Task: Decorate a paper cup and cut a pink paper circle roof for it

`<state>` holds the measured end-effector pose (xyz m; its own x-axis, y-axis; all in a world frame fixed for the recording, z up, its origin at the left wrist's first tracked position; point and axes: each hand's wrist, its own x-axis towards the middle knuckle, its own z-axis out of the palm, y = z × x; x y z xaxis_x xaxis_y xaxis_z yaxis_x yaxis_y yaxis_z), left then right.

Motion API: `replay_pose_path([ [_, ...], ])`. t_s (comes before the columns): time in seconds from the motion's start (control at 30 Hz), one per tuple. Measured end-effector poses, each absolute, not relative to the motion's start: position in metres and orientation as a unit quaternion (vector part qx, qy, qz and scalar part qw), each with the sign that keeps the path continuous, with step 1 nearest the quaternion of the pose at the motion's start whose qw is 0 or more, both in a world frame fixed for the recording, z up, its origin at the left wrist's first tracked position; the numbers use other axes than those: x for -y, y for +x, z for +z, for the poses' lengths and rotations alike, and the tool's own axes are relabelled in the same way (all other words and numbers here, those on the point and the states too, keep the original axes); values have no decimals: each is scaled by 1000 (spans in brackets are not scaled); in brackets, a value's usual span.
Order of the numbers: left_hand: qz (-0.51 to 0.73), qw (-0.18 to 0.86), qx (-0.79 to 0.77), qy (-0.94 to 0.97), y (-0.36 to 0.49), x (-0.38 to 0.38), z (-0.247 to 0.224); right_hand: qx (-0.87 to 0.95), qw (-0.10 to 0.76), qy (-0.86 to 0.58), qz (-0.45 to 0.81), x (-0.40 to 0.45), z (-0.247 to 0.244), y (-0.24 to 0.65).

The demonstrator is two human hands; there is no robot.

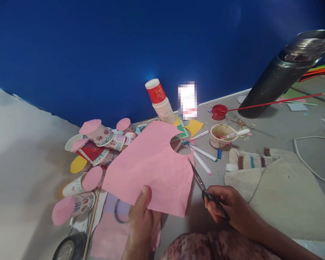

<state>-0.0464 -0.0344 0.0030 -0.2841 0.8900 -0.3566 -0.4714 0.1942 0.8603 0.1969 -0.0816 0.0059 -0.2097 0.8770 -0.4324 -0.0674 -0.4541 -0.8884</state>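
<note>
A sheet of pink paper (148, 162) is held up over the table by my left hand (143, 216), thumb on top and fingers beneath its lower edge. The paper's upper right side has a rounded cut-out. My right hand (224, 206) grips the black-handled scissors (202, 182), fingers wrapped at the handles. The scissor tips touch or lie very near the paper's right edge, just below the cut-out; the frame does not show which. Several white markers (203, 153) lie on the table beyond the paper.
Decorated paper cups (85, 204) with pink discs lie at left. A cup stack (159, 99) leans near the blue wall. To the right are a paint cup (218, 135), a red pot (219, 112), a dark cylinder (273, 79), beige fabric (281, 195) and a white cable (300, 155).
</note>
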Motion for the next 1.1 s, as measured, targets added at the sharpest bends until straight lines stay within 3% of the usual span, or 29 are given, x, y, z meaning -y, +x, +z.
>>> replay_pose_path([
  [0.33,570,553,-567,218,-38,34,18,389,346,-500,692,82,10,198],
  [0.67,534,612,-544,210,-43,34,21,406,338,-494,691,81,17,202],
  [1.1,563,604,-523,211,-40,28,31,411,339,-485,694,79,17,203],
])
